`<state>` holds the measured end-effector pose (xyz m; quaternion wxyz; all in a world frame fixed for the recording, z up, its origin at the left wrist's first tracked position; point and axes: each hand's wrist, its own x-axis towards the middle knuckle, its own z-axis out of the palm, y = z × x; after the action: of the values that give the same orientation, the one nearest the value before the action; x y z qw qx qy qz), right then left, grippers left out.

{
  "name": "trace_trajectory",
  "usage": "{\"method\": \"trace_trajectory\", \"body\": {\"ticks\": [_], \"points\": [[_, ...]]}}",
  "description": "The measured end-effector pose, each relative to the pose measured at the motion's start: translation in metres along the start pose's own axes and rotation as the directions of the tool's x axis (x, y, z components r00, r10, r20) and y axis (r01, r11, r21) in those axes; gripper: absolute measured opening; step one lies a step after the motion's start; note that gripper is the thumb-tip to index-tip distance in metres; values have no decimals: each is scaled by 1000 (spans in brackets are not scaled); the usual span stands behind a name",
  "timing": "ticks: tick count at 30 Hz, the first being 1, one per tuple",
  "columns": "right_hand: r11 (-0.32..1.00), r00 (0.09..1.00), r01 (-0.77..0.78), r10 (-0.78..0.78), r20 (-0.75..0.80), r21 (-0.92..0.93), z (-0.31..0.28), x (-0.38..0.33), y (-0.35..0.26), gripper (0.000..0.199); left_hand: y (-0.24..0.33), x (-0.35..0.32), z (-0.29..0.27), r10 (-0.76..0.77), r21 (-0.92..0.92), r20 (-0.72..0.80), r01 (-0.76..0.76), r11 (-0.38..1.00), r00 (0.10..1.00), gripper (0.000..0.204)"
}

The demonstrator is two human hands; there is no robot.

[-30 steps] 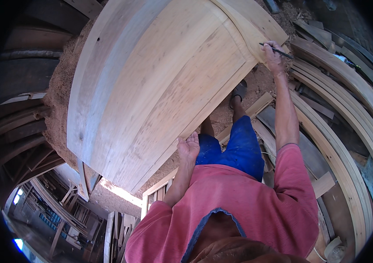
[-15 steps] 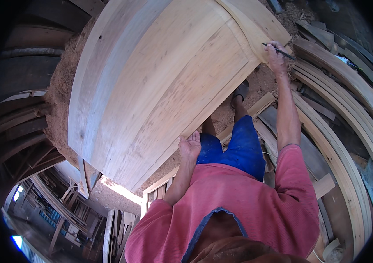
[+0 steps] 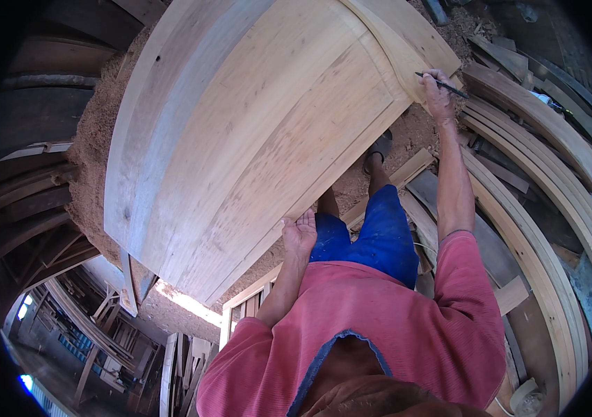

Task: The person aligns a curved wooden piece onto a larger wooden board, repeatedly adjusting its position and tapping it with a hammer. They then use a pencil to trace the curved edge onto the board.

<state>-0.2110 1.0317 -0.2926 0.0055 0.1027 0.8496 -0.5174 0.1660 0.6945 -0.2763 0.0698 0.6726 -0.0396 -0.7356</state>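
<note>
A large pale wooden panel (image 3: 261, 132) made of joined boards lies in front of me. A thin curved wooden strip (image 3: 383, 51) rests along its far right part. At the panel's right corner, my right hand (image 3: 439, 99) is closed around a slim dark pencil (image 3: 454, 90), whose tip points left over the wood. My left hand (image 3: 300, 233) is at the panel's near edge, palm turned up and fingers stretched out, touching or very close to the edge. Nothing shows in its palm.
Long curved timber pieces (image 3: 518, 135) are stacked on the right. Brown sawdust (image 3: 91, 160) lies around the panel on the ground. More lumber (image 3: 94, 323) stands at the lower left. A wooden frame (image 3: 240, 306) sits near my left elbow, and my legs are beside the panel's near edge.
The whole view has shifted very slightly. Both hands stay at nearly the same places on the panel, and the pencil is still in my right hand.
</note>
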Motion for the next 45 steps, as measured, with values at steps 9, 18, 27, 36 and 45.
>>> {"method": "trace_trajectory", "body": {"ticks": [9, 18, 27, 36, 45], "points": [[999, 999, -41, 41, -20, -33, 2, -2, -7, 28, -1, -5, 5, -12, 5, 13, 12, 1000, 1000, 51], [999, 999, -41, 41, 7, -33, 0, -3, -11, 27, -3, -5, 4, 3, 44, -11, -3, 999, 1000, 53], [988, 957, 3, 42, -288, 155, -9, -51, -40, 39, 3, -11, 11, -37, 69, 15, 36, 997, 999, 58], [878, 919, -321, 379, -107, 356, 74, -211, 30, 29, 12, 14, 7, -184, 243, -3, 179, 953, 983, 68], [587, 769, -623, 582, 264, 518, 140, -224, 9, 25, 23, -2, 14, -421, 594, 51, 311, 742, 906, 62]]}}
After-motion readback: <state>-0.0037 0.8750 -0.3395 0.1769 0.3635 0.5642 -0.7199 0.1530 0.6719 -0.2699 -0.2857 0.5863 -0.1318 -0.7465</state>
